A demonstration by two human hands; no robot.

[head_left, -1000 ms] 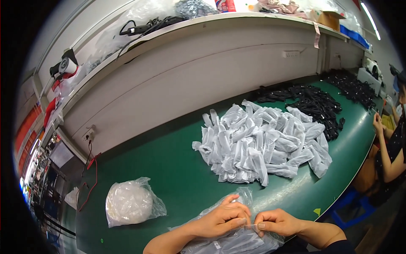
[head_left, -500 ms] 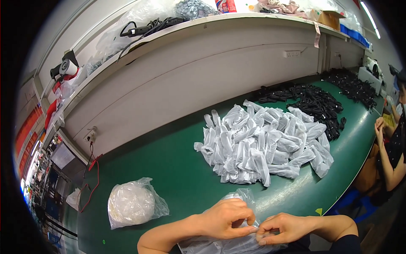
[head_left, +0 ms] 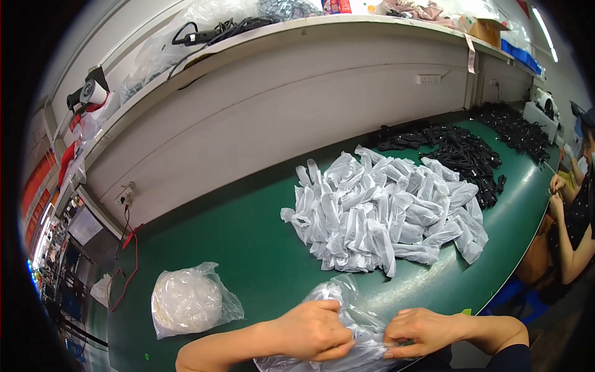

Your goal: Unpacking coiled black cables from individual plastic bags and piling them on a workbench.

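Observation:
A large clear plastic bag (head_left: 365,322) lies at the table's near edge, with whitish wrapped contents showing through its film. My left hand (head_left: 316,330) is closed on the bag's film, fingers curled. On the opposite side my right hand (head_left: 420,333) pinches the bag's edge between thumb and fingers. The bag's lower part is partly hidden behind my hands and cut off by the lower edge of the view. Just beyond is a big heap of white plastic-wrapped packets (head_left: 390,214), apart from both hands.
A clear bag of pale contents (head_left: 192,297) sits on the green table (head_left: 248,248) at left. Black cables (head_left: 465,155) lie in piles at the far right. A shelf (head_left: 347,22) runs above. Another person (head_left: 576,229) sits at right; a red wire (head_left: 133,266) hangs at left.
My hands have moved apart, the left one leftward and turned knuckles up. The bag's film is now spread between them, and more of the bag shows.

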